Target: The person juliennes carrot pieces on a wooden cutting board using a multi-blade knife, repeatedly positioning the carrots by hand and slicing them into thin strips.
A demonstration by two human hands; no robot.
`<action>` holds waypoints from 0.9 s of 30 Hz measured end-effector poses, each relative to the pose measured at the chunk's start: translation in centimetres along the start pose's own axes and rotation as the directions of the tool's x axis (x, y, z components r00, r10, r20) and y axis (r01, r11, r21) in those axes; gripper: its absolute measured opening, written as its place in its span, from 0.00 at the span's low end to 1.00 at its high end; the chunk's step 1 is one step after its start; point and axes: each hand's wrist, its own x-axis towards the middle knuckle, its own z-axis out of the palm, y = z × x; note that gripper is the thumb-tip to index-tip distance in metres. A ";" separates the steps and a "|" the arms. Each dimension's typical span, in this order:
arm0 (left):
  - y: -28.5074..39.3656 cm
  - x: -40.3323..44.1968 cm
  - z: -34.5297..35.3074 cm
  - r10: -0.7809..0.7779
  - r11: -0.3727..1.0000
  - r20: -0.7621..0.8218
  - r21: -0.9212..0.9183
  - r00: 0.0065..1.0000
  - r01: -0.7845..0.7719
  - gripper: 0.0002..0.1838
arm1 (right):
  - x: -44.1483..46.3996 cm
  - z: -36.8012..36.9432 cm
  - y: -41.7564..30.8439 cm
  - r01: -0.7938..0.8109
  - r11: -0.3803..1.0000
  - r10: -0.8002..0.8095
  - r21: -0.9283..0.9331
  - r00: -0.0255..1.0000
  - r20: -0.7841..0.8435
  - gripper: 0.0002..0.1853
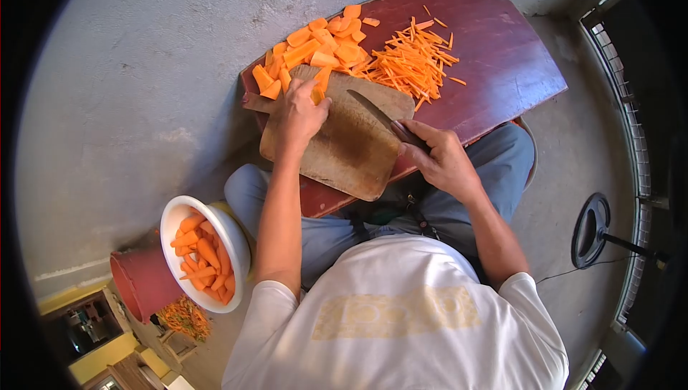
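My right hand (442, 155) is closed round the handle of a knife (370, 109), whose blade points up and left over the wooden cutting board (351, 143). At the board's upper left, my left hand (301, 112) has its fingers on a carrot piece (320, 83). Part of that piece is hidden behind the fingers. Beyond the board lies a heap of peeled carrot chunks (315, 42). To the right of those, thin carrot strips (412, 60) form a loose pile. The board rests on a dark red table (494, 46).
A white bowl (242, 247) of peeled carrots stands at my lower left. Beside it are a red bucket (140, 275) and a heap of peelings (185, 318). A rough wall (143, 68) borders the table's far left side. A black wheel (591, 229) is at right.
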 end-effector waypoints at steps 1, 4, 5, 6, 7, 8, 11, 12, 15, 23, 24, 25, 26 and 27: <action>0.7 0.0 0.2 -0.018 1.000 0.012 0.000 1.000 0.018 0.27 | 0.2 0.4 0.2 -0.001 1.000 0.001 0.000 1.000 0.004 0.23; 1.3 -1.1 1.5 0.005 1.000 -0.042 0.012 0.999 -0.005 0.28 | 0.6 0.7 -0.1 -0.045 0.998 0.047 -0.041 0.998 0.037 0.24; 1.5 -1.9 1.9 0.017 1.000 -0.075 0.010 0.997 -0.017 0.26 | 0.6 0.6 -0.3 -0.069 0.996 0.072 -0.059 0.996 0.048 0.24; 2.3 -2.9 1.8 -0.069 0.994 -0.019 -0.082 0.997 0.067 0.25 | 0.5 0.5 -0.7 -0.096 0.994 0.099 -0.045 0.993 0.066 0.24; 3.4 -3.9 1.4 -0.150 0.973 0.045 -0.169 0.988 0.156 0.24 | 0.3 0.3 -1.2 -0.124 0.992 0.127 -0.032 0.988 0.083 0.24; 4.1 -4.9 1.3 -0.226 0.936 0.117 -0.248 0.967 0.248 0.23 | 0.1 0.2 -1.5 -0.154 0.988 0.155 -0.020 0.983 0.103 0.24; 4.1 -7.8 1.7 -0.287 0.899 0.053 -0.331 0.957 0.288 0.20 | -1.2 0.4 -1.4 -0.162 0.984 0.150 0.078 0.979 0.138 0.23; 4.2 -8.4 1.5 -0.340 0.874 0.063 -0.348 0.938 0.340 0.20 | -1.5 0.6 -1.3 -0.142 0.987 0.131 0.072 0.981 0.141 0.23; 3.2 -10.1 0.8 -0.093 0.986 -0.114 -0.146 0.989 0.076 0.19 | -2.4 1.3 -0.8 -0.075 0.997 0.072 0.017 0.987 0.142 0.23; 2.1 -10.6 1.5 0.295 0.954 -0.054 -0.033 0.954 -0.297 0.18 | -2.5 3.2 -2.1 0.128 0.951 -0.065 -0.281 0.972 0.225 0.25; 2.6 -10.4 0.9 0.311 0.950 -0.034 -0.016 0.950 -0.311 0.18 | -2.7 3.2 -2.5 0.121 0.946 -0.054 -0.301 0.974 0.220 0.24; 2.9 -10.4 0.7 0.326 0.945 -0.016 0.001 0.945 -0.326 0.19 | -3.1 3.3 -2.9 0.114 0.940 -0.045 -0.321 0.976 0.215 0.23; 2.8 -10.7 0.8 0.333 0.943 -0.017 0.013 0.943 -0.333 0.19 | -3.4 3.4 -3.3 0.108 0.934 -0.037 -0.340 0.977 0.210 0.23; 2.7 -10.9 1.0 0.339 0.941 -0.019 0.027 0.941 -0.338 0.19 | -3.6 3.4 -3.5 0.102 0.930 -0.026 -0.354 0.977 0.212 0.24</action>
